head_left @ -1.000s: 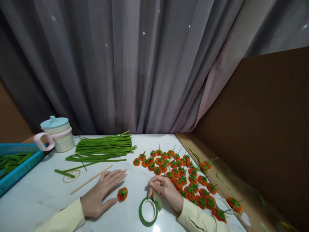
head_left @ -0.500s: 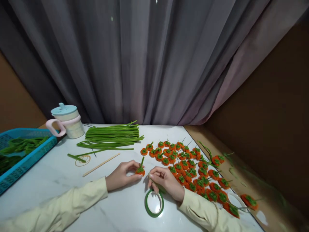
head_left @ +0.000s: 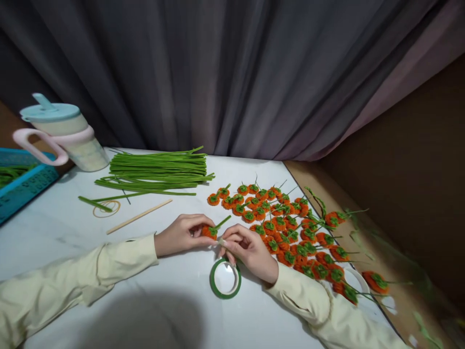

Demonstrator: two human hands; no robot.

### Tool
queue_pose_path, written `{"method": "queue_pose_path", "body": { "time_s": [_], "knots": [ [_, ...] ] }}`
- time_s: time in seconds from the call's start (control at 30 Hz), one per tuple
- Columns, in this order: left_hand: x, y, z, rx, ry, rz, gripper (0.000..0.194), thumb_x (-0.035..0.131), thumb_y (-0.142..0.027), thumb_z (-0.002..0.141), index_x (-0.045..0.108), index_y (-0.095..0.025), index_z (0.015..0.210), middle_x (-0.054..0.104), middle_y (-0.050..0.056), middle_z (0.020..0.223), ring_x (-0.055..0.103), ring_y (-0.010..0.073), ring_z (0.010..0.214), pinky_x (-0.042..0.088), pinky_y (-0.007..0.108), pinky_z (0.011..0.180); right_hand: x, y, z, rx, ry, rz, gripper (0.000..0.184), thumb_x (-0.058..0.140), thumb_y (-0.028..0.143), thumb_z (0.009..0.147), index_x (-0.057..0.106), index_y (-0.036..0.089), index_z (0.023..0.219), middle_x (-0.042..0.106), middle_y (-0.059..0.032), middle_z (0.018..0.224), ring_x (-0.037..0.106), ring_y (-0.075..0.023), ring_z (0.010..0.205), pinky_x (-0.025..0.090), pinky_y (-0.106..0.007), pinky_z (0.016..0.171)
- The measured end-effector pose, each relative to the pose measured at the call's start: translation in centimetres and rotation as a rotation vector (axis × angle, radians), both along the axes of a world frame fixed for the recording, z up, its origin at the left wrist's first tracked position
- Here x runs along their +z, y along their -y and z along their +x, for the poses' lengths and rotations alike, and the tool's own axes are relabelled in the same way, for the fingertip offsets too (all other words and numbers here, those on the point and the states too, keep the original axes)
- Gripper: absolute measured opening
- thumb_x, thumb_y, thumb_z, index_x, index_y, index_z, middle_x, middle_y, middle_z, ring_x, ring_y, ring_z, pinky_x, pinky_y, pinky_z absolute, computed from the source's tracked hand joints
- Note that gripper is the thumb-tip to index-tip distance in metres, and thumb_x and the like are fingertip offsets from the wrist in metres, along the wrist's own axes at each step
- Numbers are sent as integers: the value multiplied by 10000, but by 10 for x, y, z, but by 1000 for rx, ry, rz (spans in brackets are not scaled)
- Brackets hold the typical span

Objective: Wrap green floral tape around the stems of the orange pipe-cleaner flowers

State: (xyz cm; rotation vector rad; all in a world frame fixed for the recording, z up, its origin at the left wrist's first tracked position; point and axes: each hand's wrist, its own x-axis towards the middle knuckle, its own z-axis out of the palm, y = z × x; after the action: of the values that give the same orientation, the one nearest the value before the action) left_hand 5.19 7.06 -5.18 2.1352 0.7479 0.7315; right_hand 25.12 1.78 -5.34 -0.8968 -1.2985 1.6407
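Note:
My left hand (head_left: 178, 236) is closed on a small orange persimmon ornament (head_left: 208, 232), gripping it between thumb and fingers. Its green fuzzy stem tilts up to the right. Close beside it, my right hand (head_left: 252, 252) pinches a pale end of tape, with the fingertips of both hands almost meeting. A roll of green floral tape (head_left: 214, 288) hangs or rests just under the right fingers; whether it touches the table I cannot tell. Many similar ornaments (head_left: 279, 223), orange with green tops and thin stems, lie to the right of my hands.
Green pipe cleaners (head_left: 158, 167) lie in a bundle at the back. Before them are a wooden stick (head_left: 140, 216) and rubber bands (head_left: 106, 209). A handled cup (head_left: 83, 148) and a blue basket (head_left: 39, 182) stand left. A white ring (head_left: 358, 281) lies near the table's right edge.
The view has tilted and shifted. My hands have come closer together, and the persimmon ornament has tipped so its stem leans right, towards the tape end in my right hand.

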Motion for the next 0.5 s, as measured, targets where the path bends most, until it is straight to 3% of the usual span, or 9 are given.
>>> {"method": "queue_pose_path", "body": {
  "time_s": [0.17,0.3,0.37,0.5],
  "knots": [
    [-3,8,-1,-152,-32,311,327,578,-403,824,570,-117,982,564,35,740,510,110,636,402,190,587,1,3,-2,-35,-59,8,284,623,356,802,425,204,937,628,25,630,463,-52,405,367,-169,416],
    [-1,13,-1,-170,-46,474,321,567,-400,826,569,-115,973,572,60,769,521,133,659,415,212,597,4,4,-4,-15,-56,-39,520,656,349,775,317,244,1155,623,47,623,472,-59,404,388,-169,425],
    [0,14,-1,-162,-33,485,305,553,-391,837,570,-114,964,563,67,786,519,137,676,430,216,613,5,4,-4,16,-51,-59,546,664,353,766,319,236,1172,624,45,616,479,-61,410,401,-174,435],
    [2,17,-1,-186,24,401,314,558,-357,842,536,-105,1028,552,91,870,535,150,780,465,230,710,3,5,-5,36,-21,-61,361,659,373,763,447,192,992,630,23,612,494,-60,431,402,-170,435]
  ]
}}
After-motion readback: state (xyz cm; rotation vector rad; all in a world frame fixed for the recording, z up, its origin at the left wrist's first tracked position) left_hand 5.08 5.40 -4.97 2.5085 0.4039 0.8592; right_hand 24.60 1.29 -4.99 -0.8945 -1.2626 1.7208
